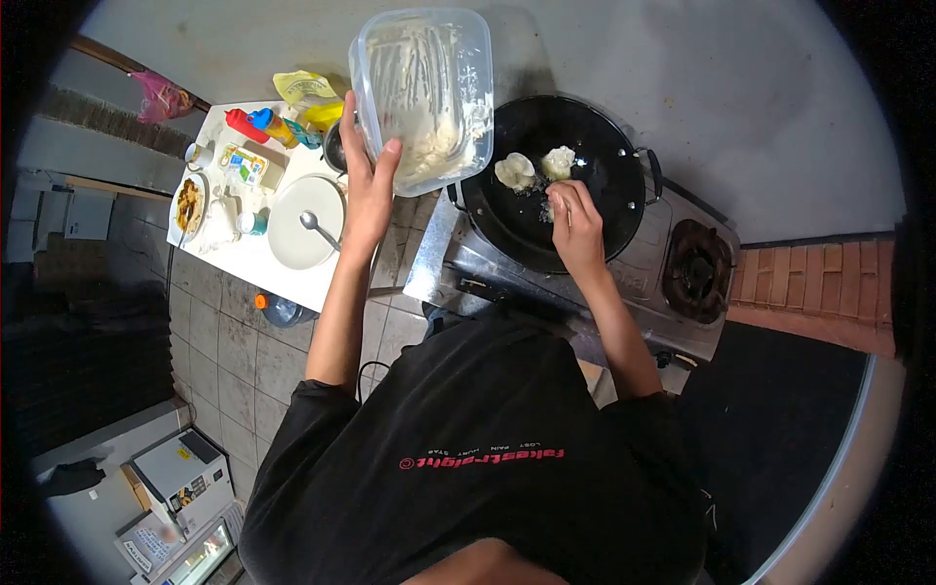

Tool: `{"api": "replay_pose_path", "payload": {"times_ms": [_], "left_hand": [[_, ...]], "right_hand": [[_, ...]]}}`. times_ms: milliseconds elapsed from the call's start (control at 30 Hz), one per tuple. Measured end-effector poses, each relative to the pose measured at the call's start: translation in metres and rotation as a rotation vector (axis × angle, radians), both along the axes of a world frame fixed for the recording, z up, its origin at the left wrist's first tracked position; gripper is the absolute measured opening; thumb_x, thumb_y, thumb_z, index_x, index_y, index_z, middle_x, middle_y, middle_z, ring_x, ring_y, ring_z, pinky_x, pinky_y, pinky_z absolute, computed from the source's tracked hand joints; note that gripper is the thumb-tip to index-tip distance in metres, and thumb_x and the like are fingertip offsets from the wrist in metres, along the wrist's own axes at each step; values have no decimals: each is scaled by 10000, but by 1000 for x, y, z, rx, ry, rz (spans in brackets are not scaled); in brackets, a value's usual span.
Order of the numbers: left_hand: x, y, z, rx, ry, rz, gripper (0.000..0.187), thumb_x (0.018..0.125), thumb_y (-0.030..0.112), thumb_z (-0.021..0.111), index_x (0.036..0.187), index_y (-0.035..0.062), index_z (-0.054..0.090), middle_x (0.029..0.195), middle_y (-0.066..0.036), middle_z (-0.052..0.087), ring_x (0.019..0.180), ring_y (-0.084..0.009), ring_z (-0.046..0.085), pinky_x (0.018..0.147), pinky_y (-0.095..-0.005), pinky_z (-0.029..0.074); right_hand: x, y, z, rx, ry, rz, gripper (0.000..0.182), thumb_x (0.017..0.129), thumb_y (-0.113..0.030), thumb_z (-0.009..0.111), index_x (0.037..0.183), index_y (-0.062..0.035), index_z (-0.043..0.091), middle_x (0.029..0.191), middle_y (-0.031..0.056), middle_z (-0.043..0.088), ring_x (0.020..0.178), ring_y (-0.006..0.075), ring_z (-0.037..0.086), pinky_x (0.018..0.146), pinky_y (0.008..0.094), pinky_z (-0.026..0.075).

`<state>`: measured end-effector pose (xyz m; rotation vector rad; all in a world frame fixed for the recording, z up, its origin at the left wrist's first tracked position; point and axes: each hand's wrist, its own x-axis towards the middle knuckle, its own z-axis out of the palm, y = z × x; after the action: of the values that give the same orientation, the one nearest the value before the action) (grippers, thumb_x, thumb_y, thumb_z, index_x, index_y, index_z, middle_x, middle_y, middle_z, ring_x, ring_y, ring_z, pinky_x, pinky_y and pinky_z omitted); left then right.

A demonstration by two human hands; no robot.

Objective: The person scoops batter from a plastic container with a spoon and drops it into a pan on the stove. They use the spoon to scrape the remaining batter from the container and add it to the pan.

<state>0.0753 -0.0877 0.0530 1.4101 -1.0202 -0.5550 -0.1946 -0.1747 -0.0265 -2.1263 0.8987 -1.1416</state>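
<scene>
My left hand (369,195) grips the side of a clear plastic container (424,58), tilted beside the pan. Whitish dough or batter is smeared over its inside, with a thicker clump near the lower end. Over the black two-handled pan (609,219) is my right hand (577,229), its fingers pinched together low above the oil. Whatever the fingertips hold is hidden. Two pale dough pieces, a flatter one (515,173) and a lumpier one (559,163), lie in the pan just beyond my right fingers, with bubbles near them.
The pan sits on a metal gas stove (429,258), with another burner (699,271) to the right. On the white table (234,268) are a plate (302,234) with a spoon (314,224), sauce bottles (273,127) and a food plate (188,210). A wall stands behind the stove.
</scene>
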Motion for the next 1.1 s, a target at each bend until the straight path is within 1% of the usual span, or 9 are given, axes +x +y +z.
{"api": "replay_pose_path", "payload": {"times_ms": [67, 133, 267, 333, 667, 700, 833, 900, 1100], "left_hand": [[0, 0, -4, 8, -17, -3, 824, 991, 282, 568, 1633, 105, 83, 1627, -232, 233, 1482, -337, 301, 1212, -437, 241], [-2, -2, -6, 5, -60, 42, 848, 965, 450, 544, 1640, 187, 102, 1518, -264, 413, 1390, -350, 429, 1160, -484, 308], [-4, -1, -5, 13, -67, 45, 855, 961, 466, 546, 1640, 195, 103, 1509, -267, 422, 1390, -349, 430, 1159, -488, 310], [-4, 3, -1, 25, -4, -3, 816, 991, 267, 562, 1633, 109, 83, 1628, -225, 234, 1482, -331, 302, 1214, -432, 238], [-4, 2, 1, -18, 4, -12, 804, 989, 254, 555, 1634, 115, 94, 1637, -223, 216, 1493, -331, 285, 1220, -431, 222], [-5, 4, 1, -17, 3, -13, 804, 989, 252, 554, 1633, 113, 95, 1642, -218, 207, 1498, -331, 277, 1221, -431, 219], [-3, 3, -2, 0, -48, -3, 800, 989, 243, 552, 1633, 108, 98, 1655, -201, 187, 1513, -332, 253, 1225, -431, 210], [-4, 5, -3, -6, -37, -6, 798, 989, 240, 550, 1633, 105, 98, 1657, -197, 185, 1516, -333, 247, 1226, -431, 209], [-6, 4, -5, 3, 25, -6, 803, 988, 239, 553, 1634, 105, 95, 1652, -197, 195, 1505, -331, 267, 1223, -432, 217]], "right_hand": [[0, 0, -1, -112, 49, 21, 121, 981, -16, 568, 1073, 23, 637, 1036, 171, 627, 924, 389, 662, 790, 434, 539], [0, 0, -3, -116, 50, 29, 120, 977, -12, 574, 1075, 19, 635, 1038, 169, 625, 927, 387, 662, 791, 433, 539], [-1, 1, -9, -110, 69, 61, 127, 962, 2, 592, 1084, 2, 626, 1051, 158, 615, 929, 383, 662, 789, 430, 540], [-1, 1, -12, -127, 73, 61, 133, 954, 8, 599, 1083, -5, 625, 1054, 155, 612, 933, 380, 662, 786, 429, 540], [-2, 5, -14, -191, 136, 78, 275, 873, 61, 625, 1126, -42, 601, 1079, 133, 586, 948, 366, 654, 776, 436, 537], [-1, 6, -14, -149, 121, 74, 196, 887, 79, 611, 1066, 0, 634, 1051, 156, 608, 952, 369, 643, 815, 423, 532], [-4, 7, -16, -149, 121, 73, 191, 885, 80, 613, 1058, 1, 630, 1053, 157, 608, 945, 372, 647, 809, 424, 533], [-7, 5, -16, -160, 136, 80, 284, 842, 80, 641, 1102, -33, 623, 1059, 130, 594, 970, 356, 649, 801, 429, 539], [-7, 6, -10, -133, 77, 69, 142, 920, 52, 600, 1048, 9, 645, 1036, 167, 618, 916, 365, 659, 780, 397, 542]]}}
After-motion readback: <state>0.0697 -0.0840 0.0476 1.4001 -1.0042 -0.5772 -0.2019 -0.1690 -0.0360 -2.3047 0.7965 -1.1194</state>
